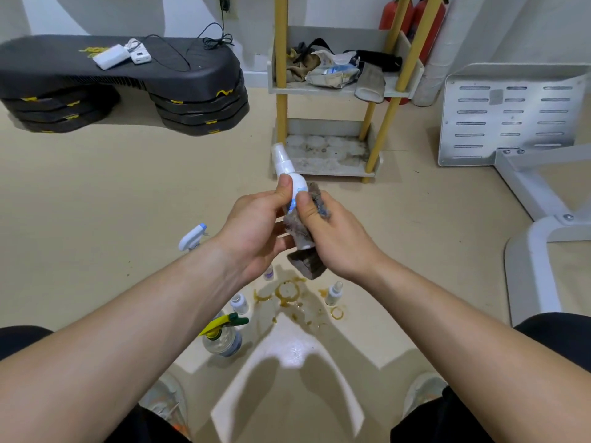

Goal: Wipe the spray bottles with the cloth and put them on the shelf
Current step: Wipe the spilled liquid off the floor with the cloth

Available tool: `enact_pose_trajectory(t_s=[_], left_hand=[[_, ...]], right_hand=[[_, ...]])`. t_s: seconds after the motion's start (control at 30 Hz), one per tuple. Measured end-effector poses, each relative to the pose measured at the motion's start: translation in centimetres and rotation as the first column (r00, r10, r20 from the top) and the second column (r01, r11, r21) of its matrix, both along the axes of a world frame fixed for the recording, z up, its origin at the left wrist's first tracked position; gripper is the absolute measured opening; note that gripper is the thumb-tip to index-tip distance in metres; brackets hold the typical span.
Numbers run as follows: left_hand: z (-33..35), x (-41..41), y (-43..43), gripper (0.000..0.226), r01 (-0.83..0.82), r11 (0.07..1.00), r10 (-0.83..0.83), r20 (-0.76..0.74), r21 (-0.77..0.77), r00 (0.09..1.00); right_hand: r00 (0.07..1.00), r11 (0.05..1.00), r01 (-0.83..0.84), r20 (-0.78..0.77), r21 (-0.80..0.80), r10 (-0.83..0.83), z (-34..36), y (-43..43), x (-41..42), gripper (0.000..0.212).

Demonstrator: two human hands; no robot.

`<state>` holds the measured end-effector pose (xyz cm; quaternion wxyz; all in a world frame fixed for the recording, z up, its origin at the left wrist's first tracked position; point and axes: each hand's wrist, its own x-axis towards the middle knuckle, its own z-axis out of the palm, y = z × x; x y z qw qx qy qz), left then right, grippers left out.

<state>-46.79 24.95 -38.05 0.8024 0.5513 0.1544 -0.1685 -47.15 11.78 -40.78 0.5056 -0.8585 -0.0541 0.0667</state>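
My left hand (252,228) grips a small white spray bottle (287,169) held in the air, its cap pointing up and away. My right hand (332,235) holds a grey cloth (303,257) wrapped against the bottle's lower body. Several other spray bottles stand on the floor below: a blue-and-white trigger sprayer (193,237), a yellow-and-green trigger bottle (222,334), and small white bottles (240,303) (334,293). The shelf (332,169) with yellow posts stands just beyond my hands; its stained bottom tray holds nothing.
The shelf's upper tray (332,91) holds rags and packets. Stacked black step platforms (128,87) sit at the left, a white metal frame (511,116) at the right. Brown ring stains (287,290) mark the floor. My shoes (166,401) are at the bottom.
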Motion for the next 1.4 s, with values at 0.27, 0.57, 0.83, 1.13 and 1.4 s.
enact_pose_trajectory(t_s=[0.27,0.57,0.83,1.13,1.4], left_hand=[[0.3,0.0,-0.4,0.044,-0.044,0.998,0.046,-0.050,0.032,0.998],[-0.1,-0.1,-0.3,0.049,0.027,1.000,-0.027,0.006,-0.004,1.000],[0.6,0.2,0.4,0.035,-0.054,0.996,0.059,0.069,-0.064,0.996],[-0.6,-1.2,-0.5,0.038,0.235,0.946,-0.296,0.299,0.223,0.907],[-1.8,-1.5,-1.2,0.035,0.212,0.916,-0.311,0.270,0.341,0.911]], right_hand=[[0.986,0.977,-0.080,0.129,-0.199,0.107,0.3,0.8,-0.7,0.082],[0.999,1.000,-0.001,0.039,-0.011,0.001,-1.0,0.5,0.4,0.089],[0.996,0.998,-0.066,0.057,0.022,0.065,-1.0,0.6,-1.1,0.072],[0.962,0.853,0.269,-0.075,0.448,-0.264,0.5,0.6,0.6,0.050],[0.896,0.580,0.434,-0.259,0.689,-0.362,2.0,-1.1,1.4,0.035]])
